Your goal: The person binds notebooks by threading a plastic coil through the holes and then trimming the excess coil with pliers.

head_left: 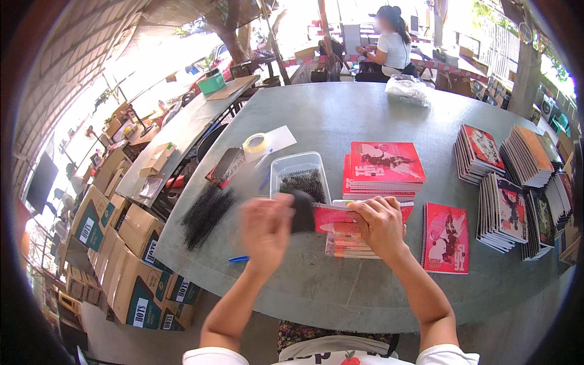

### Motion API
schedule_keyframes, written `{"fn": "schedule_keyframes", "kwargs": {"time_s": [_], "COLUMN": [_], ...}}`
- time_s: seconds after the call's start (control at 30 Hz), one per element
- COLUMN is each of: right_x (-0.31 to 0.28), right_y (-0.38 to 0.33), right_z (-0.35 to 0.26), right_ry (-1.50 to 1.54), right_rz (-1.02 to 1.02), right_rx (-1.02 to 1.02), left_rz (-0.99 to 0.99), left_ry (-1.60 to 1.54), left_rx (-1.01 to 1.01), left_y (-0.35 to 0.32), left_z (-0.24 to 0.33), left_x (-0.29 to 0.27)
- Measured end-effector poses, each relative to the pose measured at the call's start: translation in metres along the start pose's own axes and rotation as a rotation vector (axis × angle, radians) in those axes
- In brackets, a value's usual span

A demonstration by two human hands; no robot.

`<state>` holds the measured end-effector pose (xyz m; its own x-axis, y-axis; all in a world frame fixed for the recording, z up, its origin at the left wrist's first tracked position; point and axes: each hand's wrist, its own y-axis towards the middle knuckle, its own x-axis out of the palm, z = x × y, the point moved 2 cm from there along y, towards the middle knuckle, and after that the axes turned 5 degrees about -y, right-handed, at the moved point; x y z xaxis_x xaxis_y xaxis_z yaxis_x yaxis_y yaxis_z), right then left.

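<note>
My right hand grips a pink-red notebook by its far end, holding it edge-up above the table. Beside the notebook's other end is my left hand, smeared by motion, so what its fingers do is unclear. A dark blurred shape sits between that hand and the notebook; I cannot make out what it is. Just beyond stands a clear plastic tub with short black coils inside. Under and behind my right hand lie a lower stack of booklets and a stack of red-covered booklets.
Long black spiral coils lie left, near a tape roll and a blue pen. A red spiral notebook rests right, before several stacks of bound notebooks. Cardboard boxes stand left of the table; a person sits far off.
</note>
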<state>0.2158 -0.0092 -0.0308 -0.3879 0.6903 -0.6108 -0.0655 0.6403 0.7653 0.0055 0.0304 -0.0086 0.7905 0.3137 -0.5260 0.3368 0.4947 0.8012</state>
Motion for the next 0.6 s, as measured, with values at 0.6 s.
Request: {"fn": "schedule_keyframes", "kwargs": {"time_s": [0.6], "right_x": [0.0], "right_y": [0.003], "right_z": [-0.002], "right_ry": [0.026], "right_rz": [0.031], "right_rx": [0.072], "left_rz": [-0.04], "left_ry": [-0.097], "left_rx": [0.003], "left_y": [0.01], "left_z": [0.013], "left_x": [-0.004]}}
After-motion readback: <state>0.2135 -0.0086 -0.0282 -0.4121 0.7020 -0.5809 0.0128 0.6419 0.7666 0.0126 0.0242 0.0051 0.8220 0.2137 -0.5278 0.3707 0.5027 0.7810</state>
